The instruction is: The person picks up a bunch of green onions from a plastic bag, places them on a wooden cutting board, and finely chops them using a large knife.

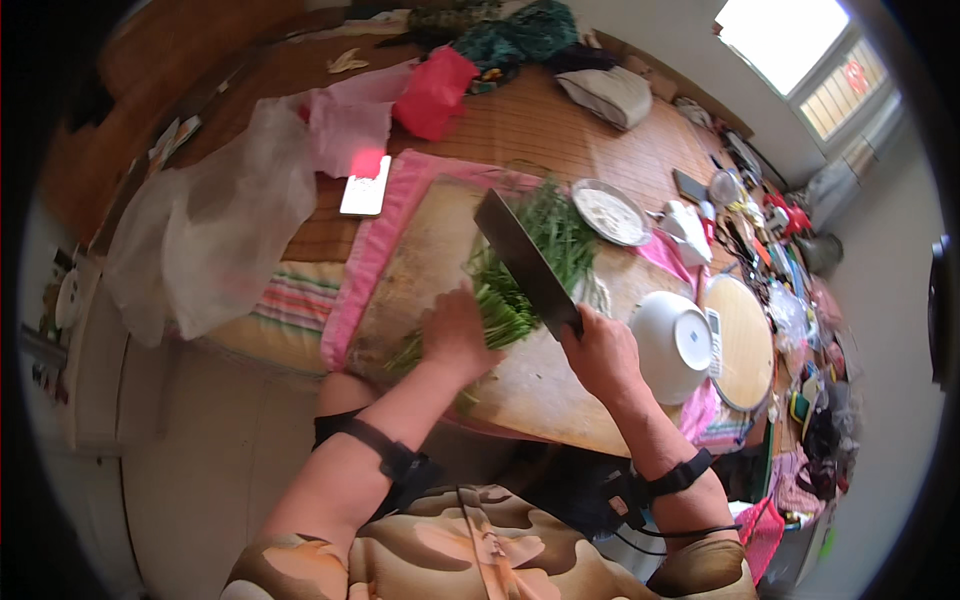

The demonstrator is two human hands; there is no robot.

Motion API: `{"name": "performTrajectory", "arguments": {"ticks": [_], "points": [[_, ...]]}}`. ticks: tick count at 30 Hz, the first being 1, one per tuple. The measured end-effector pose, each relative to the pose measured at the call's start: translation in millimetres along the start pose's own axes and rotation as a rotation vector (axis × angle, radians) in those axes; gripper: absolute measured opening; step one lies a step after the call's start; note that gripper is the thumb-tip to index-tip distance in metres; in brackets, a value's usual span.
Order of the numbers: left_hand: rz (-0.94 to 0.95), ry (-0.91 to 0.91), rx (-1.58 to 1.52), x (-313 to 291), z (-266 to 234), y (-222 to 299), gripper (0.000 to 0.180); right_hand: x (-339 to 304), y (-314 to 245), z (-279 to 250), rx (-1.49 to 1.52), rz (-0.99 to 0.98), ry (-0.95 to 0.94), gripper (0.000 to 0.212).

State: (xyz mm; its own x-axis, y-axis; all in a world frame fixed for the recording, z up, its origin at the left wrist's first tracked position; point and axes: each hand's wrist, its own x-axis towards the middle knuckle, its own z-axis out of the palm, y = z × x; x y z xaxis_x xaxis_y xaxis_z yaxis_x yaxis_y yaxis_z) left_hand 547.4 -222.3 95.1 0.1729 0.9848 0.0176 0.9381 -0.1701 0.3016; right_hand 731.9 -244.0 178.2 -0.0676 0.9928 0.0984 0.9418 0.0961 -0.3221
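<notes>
A large wooden cutting board lies in front of me, with a pile of long leafy greens across it. My left hand is closed over the pale stem end of the bunch, holding it against the board. In my right hand is the handle of a wide dark-bladed cleaver. The blade slants up and to the left over the greens. Whether its edge touches them I cannot tell. Close to my right hand, a white bowl rests tipped on its side.
A plate of white powder stands beyond the greens. Pink cloth lies under the board. Right of the bowl are a white remote and a round wooden board. A phone and clear plastic bag lie to the left.
</notes>
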Motion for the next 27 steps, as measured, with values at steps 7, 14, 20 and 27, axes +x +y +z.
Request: {"name": "performTrajectory", "arguments": {"ticks": [7,14,20,27], "points": [[-0.056,-0.043,0.106,-1,-6,-1,0.082,-24,-10,-13,-0.065,-0.047,-0.065,0.016],[0.047,0.036,-0.008,-1,6,-7,0.061,-26,0,-2,-0.053,-0.002,-0.183,0.014],[0.039,0.025,-0.053,0,13,-11,0.064,-3,-10,23,-0.085,0.021,-0.288,0.011],[0.05,0.052,0.053,12,43,-7,0.066,-4,8,41,0.068,0.002,-0.038,0.016]]}}
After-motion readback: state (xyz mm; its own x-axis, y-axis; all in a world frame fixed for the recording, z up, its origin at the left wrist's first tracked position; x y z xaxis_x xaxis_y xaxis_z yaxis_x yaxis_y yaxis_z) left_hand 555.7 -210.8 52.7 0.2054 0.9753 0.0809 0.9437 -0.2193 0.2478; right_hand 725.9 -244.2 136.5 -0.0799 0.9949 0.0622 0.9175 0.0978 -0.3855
